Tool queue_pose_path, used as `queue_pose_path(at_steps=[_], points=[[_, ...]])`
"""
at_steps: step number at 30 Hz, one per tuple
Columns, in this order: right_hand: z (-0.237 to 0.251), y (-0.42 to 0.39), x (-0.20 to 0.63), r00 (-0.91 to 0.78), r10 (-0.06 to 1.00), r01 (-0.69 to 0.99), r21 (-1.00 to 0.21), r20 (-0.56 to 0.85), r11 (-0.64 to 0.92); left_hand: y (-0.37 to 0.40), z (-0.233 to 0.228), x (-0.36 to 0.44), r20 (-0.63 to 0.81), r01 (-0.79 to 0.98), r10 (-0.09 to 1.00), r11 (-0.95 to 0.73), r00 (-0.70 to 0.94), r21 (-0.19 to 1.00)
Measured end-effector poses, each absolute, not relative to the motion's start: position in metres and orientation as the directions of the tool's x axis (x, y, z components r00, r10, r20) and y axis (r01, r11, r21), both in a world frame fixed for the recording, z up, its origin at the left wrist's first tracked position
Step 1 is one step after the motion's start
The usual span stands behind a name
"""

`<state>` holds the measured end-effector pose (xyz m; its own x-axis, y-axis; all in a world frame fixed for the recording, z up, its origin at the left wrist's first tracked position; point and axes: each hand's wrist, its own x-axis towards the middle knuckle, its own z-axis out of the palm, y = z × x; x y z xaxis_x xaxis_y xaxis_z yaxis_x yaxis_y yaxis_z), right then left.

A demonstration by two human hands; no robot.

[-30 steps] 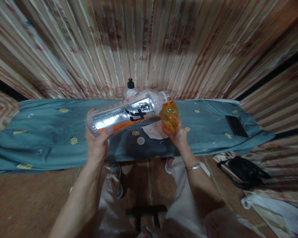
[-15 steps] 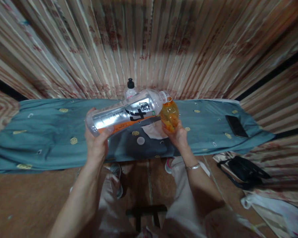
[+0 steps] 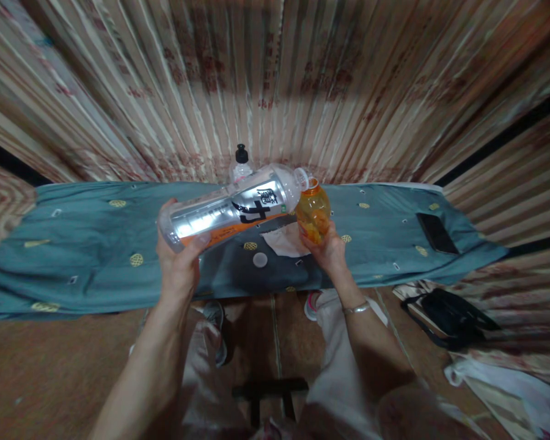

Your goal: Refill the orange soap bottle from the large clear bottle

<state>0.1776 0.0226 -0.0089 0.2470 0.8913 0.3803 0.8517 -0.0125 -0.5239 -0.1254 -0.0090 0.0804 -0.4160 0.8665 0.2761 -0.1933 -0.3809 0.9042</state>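
My left hand (image 3: 179,263) is closed around the base of a large clear plastic bottle (image 3: 229,208) with a silver and orange label. That bottle lies tilted, its uncapped mouth pointing right. In my right hand (image 3: 329,249) is a small orange translucent bottle (image 3: 313,211), open at the top and nearly upright. The large bottle's mouth meets the small bottle's rim; whether they touch I cannot tell. A round white cap (image 3: 260,260) lies on the cloth below, beside a pale crumpled cloth or tissue (image 3: 284,242).
A clear bottle with a black top (image 3: 241,160) stands behind the large one. The teal patterned tablecloth (image 3: 91,232) covers a narrow table against a curtain (image 3: 266,79). A dark phone (image 3: 437,233) rests at the right end. A black bag (image 3: 449,315) sits low at the right.
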Motion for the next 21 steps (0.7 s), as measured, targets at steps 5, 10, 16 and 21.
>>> queue_pose_path(at_steps=[5,10,16,21], points=[[-0.0105,0.0225,0.1788,0.236,0.89,0.857,-0.515,0.39,-0.002,-0.0081,0.0796,-0.1266,0.271,-0.203,0.863,-0.383,-0.426,0.901],[-0.0097,0.0223,0.1781,0.247,0.893,0.854,-0.52,0.377,-0.017,-0.0073,0.0785,-0.127,0.288,-0.217,0.862,-0.402,-0.416,0.89],[-0.0082,0.0217,0.1782,0.241,0.898,0.848,-0.53,0.369,-0.01,-0.007,0.0788,-0.1266,0.285,-0.232,0.865,-0.403,-0.413,0.885],[-0.0074,0.022,0.1779,0.248,0.899,0.856,-0.516,0.361,-0.029,-0.0068,0.0776,-0.1275,0.306,-0.221,0.867,-0.412,-0.395,0.884]])
